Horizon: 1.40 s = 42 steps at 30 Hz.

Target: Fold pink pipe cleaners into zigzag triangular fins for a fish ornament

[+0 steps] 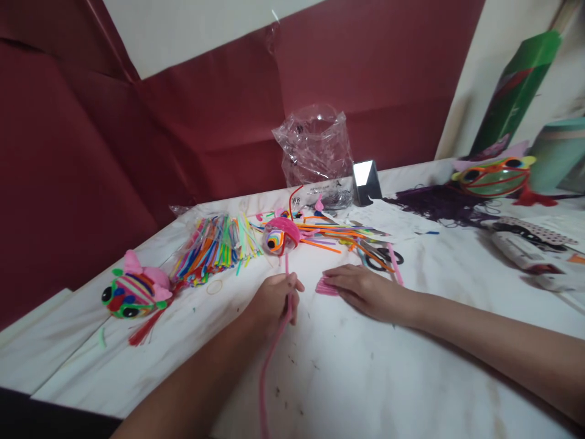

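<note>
My left hand [275, 299] is closed around a long pink pipe cleaner [265, 378]. One end sticks up past my fingers and the rest trails down toward the front of the table. To the right, my right hand [365, 291] is closed over a small flat piece of pink pipe cleaners laid side by side [326, 286], near the tabletop. Its right end is hidden under my fingers. Just beyond my left hand sits a clear round ball with pink fuzzy covering and a striped eye [281, 236].
At left lie a finished-looking colourful fish ornament [137, 292] and a bundle of pipe cleaners [214, 247]. Scissors [386, 259] lie beyond my right hand. A clear plastic bag [317, 146] and a dark phone-like device [366, 183] stand behind. Another ornament [493, 177] is at far right.
</note>
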Each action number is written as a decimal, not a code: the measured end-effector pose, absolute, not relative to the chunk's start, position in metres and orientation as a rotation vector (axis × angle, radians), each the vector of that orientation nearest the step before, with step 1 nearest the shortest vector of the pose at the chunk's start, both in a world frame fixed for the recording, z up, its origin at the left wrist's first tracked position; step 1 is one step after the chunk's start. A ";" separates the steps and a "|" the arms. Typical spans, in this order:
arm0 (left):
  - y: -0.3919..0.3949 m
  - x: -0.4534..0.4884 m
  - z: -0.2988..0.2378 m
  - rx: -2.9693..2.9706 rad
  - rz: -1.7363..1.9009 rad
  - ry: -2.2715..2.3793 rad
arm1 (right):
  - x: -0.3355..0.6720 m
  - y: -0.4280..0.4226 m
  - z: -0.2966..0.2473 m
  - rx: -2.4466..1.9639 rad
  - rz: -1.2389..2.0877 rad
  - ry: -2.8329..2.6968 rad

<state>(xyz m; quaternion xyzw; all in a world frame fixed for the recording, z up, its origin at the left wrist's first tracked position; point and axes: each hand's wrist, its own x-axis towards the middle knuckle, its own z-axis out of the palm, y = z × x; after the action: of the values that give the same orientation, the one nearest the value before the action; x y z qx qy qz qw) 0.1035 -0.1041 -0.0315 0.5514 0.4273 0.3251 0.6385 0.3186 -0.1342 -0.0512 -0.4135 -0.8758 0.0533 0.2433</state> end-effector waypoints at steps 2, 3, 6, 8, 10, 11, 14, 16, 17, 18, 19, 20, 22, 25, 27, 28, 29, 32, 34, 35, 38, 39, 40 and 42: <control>-0.104 0.104 -0.035 1.351 0.634 0.973 | 0.323 -0.129 -0.053 -1.130 0.204 -2.384; -0.104 0.104 -0.037 1.390 0.597 0.964 | 0.326 -0.127 -0.054 -1.140 0.237 -2.383; -0.105 0.105 -0.039 1.458 0.566 0.946 | 0.331 -0.123 -0.052 -1.173 0.365 -2.348; -0.107 0.106 -0.039 1.506 0.550 0.932 | 0.329 -0.125 -0.047 -1.235 0.445 -2.228; -0.110 0.106 -0.035 1.564 0.505 0.927 | 0.321 -0.131 -0.041 -1.317 0.538 -2.046; -0.113 0.107 -0.032 1.593 0.475 0.926 | 0.316 -0.134 -0.038 -1.335 0.610 -1.959; -0.124 0.111 -0.025 1.651 0.382 0.947 | 0.300 -0.146 -0.030 -1.219 0.956 -1.809; -0.132 0.116 -0.023 1.653 0.337 0.940 | 0.294 -0.152 -0.027 -1.094 1.139 -1.761; -0.134 0.118 -0.023 1.643 0.331 0.928 | 0.292 -0.153 -0.026 -1.058 1.173 -1.742; -0.136 0.120 -0.024 1.633 0.348 0.915 | 0.292 -0.154 -0.026 -1.052 1.164 -1.722; -0.136 0.121 -0.026 1.626 0.388 0.904 | 0.292 -0.154 -0.025 -1.073 1.126 -1.703; -0.136 0.121 -0.028 1.623 0.442 0.899 | 0.294 -0.153 -0.025 -1.113 1.078 -1.692; -0.131 0.120 -0.030 1.620 0.542 0.907 | 0.300 -0.151 -0.022 -1.210 1.001 -1.683; -0.125 0.113 -0.029 1.631 0.518 0.921 | 0.308 -0.148 -0.016 -1.307 0.966 -1.695; -0.123 0.109 -0.026 1.662 0.487 0.959 | 0.312 -0.149 -0.012 -1.308 0.911 -1.740; -0.123 0.108 -0.023 1.676 0.489 0.984 | 0.312 -0.150 -0.011 -1.287 0.874 -1.779; -0.124 0.108 -0.021 1.689 0.504 1.006 | 0.311 -0.152 -0.011 -1.262 0.831 -1.825; -0.128 0.110 -0.017 1.706 0.537 1.028 | 0.307 -0.157 -0.014 -1.146 0.673 -2.064; -0.130 0.112 -0.017 1.713 0.517 1.011 | 0.306 -0.159 -0.018 -1.025 0.515 -2.231; -0.130 0.112 -0.018 1.719 0.497 1.001 | 0.307 -0.159 -0.018 -0.981 0.459 -2.289; -0.129 0.111 -0.019 1.779 0.480 0.997 | 0.312 -0.157 -0.015 -1.014 0.508 -2.319; -0.128 0.110 -0.019 1.793 0.506 1.016 | 0.314 -0.157 -0.013 -1.060 0.576 -2.298; -0.127 0.110 -0.019 1.796 0.541 1.038 | 0.315 -0.157 -0.010 -1.102 0.642 -2.267; -0.126 0.109 -0.018 1.772 0.592 1.063 | 0.315 -0.157 -0.006 -1.156 0.738 -2.205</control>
<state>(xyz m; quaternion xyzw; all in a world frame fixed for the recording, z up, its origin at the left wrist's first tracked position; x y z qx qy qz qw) 0.1086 -0.1263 -0.0183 0.7250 0.4348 0.2421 0.4761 0.3147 -0.1574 -0.0062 -0.4287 -0.8179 0.2737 0.2689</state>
